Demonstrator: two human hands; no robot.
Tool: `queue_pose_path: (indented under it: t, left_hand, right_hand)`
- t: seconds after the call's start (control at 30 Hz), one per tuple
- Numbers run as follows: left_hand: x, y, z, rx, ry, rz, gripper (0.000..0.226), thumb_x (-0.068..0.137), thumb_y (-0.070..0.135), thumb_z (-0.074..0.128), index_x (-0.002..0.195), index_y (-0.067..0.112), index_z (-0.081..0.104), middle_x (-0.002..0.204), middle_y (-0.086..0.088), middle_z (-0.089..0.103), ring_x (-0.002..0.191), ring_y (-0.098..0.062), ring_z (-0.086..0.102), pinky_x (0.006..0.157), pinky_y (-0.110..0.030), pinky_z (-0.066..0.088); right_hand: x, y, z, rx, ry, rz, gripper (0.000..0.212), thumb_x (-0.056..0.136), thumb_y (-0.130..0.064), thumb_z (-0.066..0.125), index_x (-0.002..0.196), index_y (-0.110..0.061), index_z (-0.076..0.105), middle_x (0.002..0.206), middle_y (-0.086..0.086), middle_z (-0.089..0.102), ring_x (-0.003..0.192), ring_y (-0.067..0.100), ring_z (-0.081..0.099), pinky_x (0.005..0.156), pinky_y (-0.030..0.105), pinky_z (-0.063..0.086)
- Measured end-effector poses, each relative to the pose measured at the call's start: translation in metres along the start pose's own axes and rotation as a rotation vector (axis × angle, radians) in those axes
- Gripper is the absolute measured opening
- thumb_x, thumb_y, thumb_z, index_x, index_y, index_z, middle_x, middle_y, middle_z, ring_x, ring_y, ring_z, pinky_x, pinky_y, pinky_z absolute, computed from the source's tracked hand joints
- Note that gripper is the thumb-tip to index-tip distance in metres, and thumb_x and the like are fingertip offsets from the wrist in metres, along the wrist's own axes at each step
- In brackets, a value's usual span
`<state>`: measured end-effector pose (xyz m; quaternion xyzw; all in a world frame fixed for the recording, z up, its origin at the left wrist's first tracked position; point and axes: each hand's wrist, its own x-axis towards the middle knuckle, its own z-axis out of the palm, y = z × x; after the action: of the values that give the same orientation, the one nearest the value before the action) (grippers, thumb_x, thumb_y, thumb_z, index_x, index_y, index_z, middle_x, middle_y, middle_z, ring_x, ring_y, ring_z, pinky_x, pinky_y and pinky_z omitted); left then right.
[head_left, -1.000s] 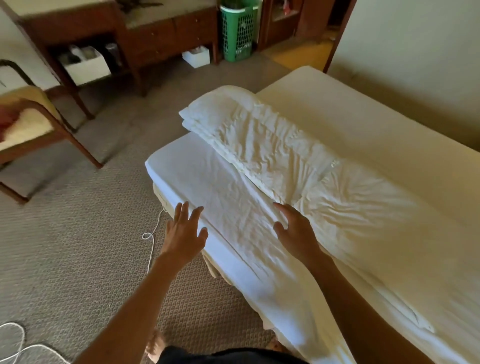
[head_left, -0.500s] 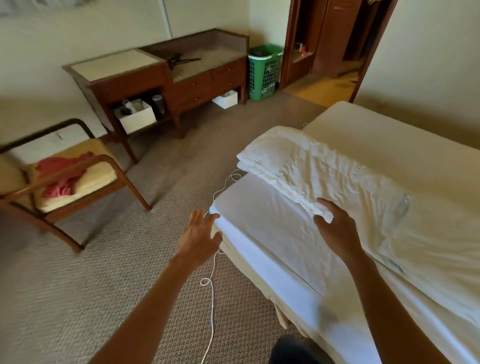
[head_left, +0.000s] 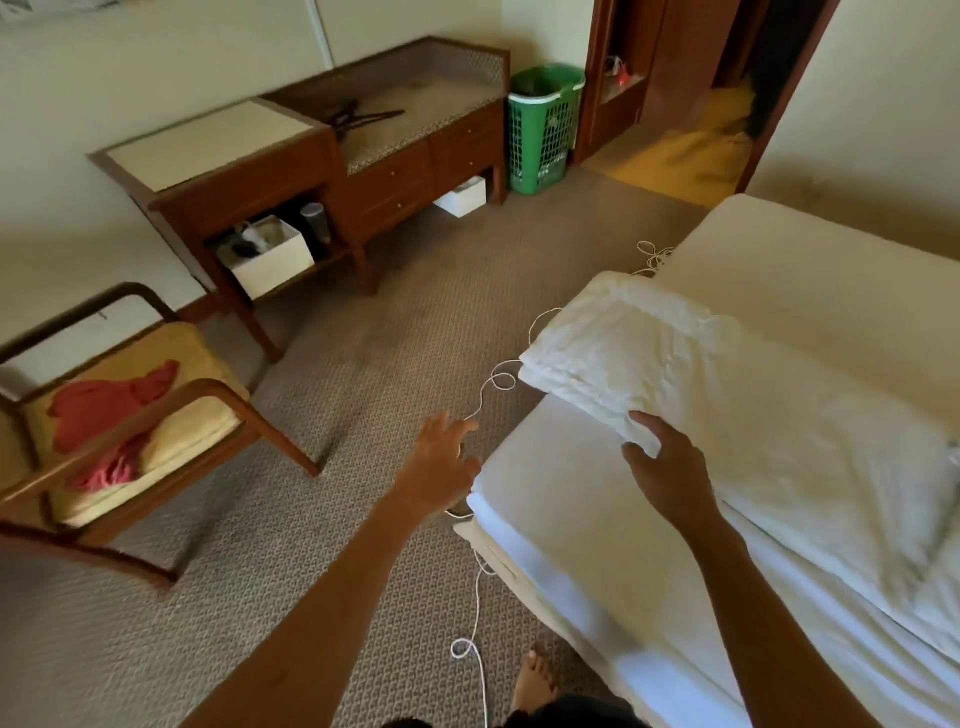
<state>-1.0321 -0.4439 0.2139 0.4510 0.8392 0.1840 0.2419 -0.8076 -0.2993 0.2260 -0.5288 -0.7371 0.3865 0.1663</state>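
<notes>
Head view: right hand (head_left: 670, 470) pinches duvet (head_left: 737, 395), fingertips likely hidden beneath.

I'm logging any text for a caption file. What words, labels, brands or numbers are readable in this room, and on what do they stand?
No text here can be read.
On the paper on the wall, top left corner: faint marks, too blurred to read.
On the green laundry basket: no legible label.
On the folded white bedding that the right hand grips: a small greyish tag-like mark at its right edge, too small to read.
</notes>
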Motion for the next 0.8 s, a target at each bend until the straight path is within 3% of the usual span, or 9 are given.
queue_pose_path:
  t: [0.07,0.2,0.3,0.4,0.47,0.57,0.7,0.8]
  left_hand:
    - [0.028,-0.015,-0.019,-0.009,0.008,-0.003,0.051,0.097,0.024,0.05,0.146,0.019,0.037,0.157,-0.012,0.019,0.148,-0.027,0.014,0.116,-0.044,0.021]
    - [0.091,-0.058,-0.05,-0.029,-0.029,0.001,0.049,0.097,0.025,0.051,0.144,0.021,0.039,0.157,-0.012,0.019,0.147,-0.024,0.016,0.116,-0.041,0.021]
    - [0.145,-0.091,-0.076,-0.03,-0.084,0.03,0.048,0.098,0.027,0.05,0.145,0.022,0.038,0.16,-0.01,0.014,0.147,-0.025,0.016,0.116,-0.041,0.021]
    - [0.21,-0.124,-0.112,0.004,-0.142,0.111,0.047,0.097,0.027,0.05,0.143,0.019,0.042,0.153,-0.01,0.028,0.143,-0.028,0.028,0.113,-0.043,0.026]
    - [0.245,-0.145,-0.139,0.041,-0.185,0.167,0.046,0.095,0.027,0.052,0.14,0.017,0.046,0.142,-0.007,0.04,0.136,-0.024,0.036,0.107,-0.038,0.032]
    - [0.291,-0.161,-0.181,0.087,-0.245,0.232,0.042,0.096,0.025,0.053,0.137,0.016,0.049,0.139,-0.005,0.041,0.134,-0.022,0.038,0.103,-0.033,0.032]
    - [0.362,-0.155,-0.204,0.167,-0.306,0.314,0.04,0.098,0.025,0.053,0.136,0.016,0.052,0.15,-0.007,0.038,0.139,-0.023,0.034,0.11,-0.034,0.028]
    - [0.404,-0.132,-0.191,0.158,-0.346,0.399,0.039,0.096,0.025,0.056,0.134,0.016,0.055,0.146,-0.006,0.044,0.136,-0.024,0.04,0.109,-0.033,0.03]
  right_hand:
    - [0.026,-0.026,0.016,-0.022,-0.023,-0.009,0.045,0.092,-0.012,0.058,0.137,-0.019,0.056,0.14,0.004,0.056,0.125,0.024,0.053,0.103,0.027,0.035]
    - [0.081,-0.07,0.051,-0.046,-0.009,-0.011,0.044,0.092,-0.013,0.058,0.136,-0.018,0.056,0.135,0.006,0.06,0.119,0.027,0.057,0.101,0.03,0.039]
    - [0.121,-0.095,0.078,-0.038,0.05,0.034,0.043,0.093,-0.014,0.059,0.136,-0.019,0.056,0.139,0.004,0.057,0.123,0.026,0.054,0.101,0.024,0.035]
    - [0.156,-0.116,0.116,0.0,0.145,0.095,0.041,0.094,-0.014,0.059,0.135,-0.017,0.056,0.143,0.004,0.053,0.13,0.025,0.049,0.099,0.022,0.031]
    - [0.168,-0.135,0.143,0.039,0.189,0.195,0.041,0.093,-0.014,0.06,0.134,-0.017,0.057,0.141,0.006,0.055,0.128,0.026,0.051,0.101,0.027,0.036]
    - [0.182,-0.174,0.176,0.044,0.169,0.227,0.044,0.094,-0.018,0.061,0.138,-0.018,0.053,0.143,0.005,0.053,0.124,0.024,0.054,0.098,0.026,0.037]
    - [0.209,-0.202,0.196,0.091,0.225,0.325,0.046,0.096,-0.021,0.059,0.141,-0.02,0.049,0.144,0.005,0.051,0.091,0.015,0.055,0.089,0.021,0.034]
    - [0.225,-0.197,0.198,0.121,0.274,0.412,0.047,0.096,-0.022,0.059,0.142,-0.021,0.048,0.147,0.006,0.048,0.103,0.02,0.056,0.093,0.024,0.034]
